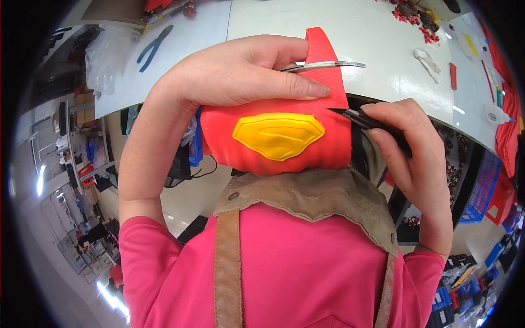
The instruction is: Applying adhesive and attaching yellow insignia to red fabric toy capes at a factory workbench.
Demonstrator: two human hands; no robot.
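A soft red textured piece (pixel 219 123) with a yellow raised emblem (pixel 279 134) lies curved between the white table's near edge and my apron. My left hand (pixel 246 76) is closed on its upper part, thumb flat on the red surface. From under these fingers a slim curved metal tool (pixel 328 64), like tweezers, sticks out to the right across the red piece. My right hand (pixel 402 128) grips a black craft knife (pixel 377 120). Its dark pointed tip is at the red piece, right of the emblem; whether it touches cannot be made out.
Blue-handled pliers (pixel 155 48) and a clear plastic bag (pixel 106 63) lie on the table (pixel 273 16) at the left. Red and dark bits (pixel 426 27) are scattered at the far right. A white bottle (pixel 496 115) and red sheets (pixel 509 126) stand right, above a blue basket (pixel 481 188).
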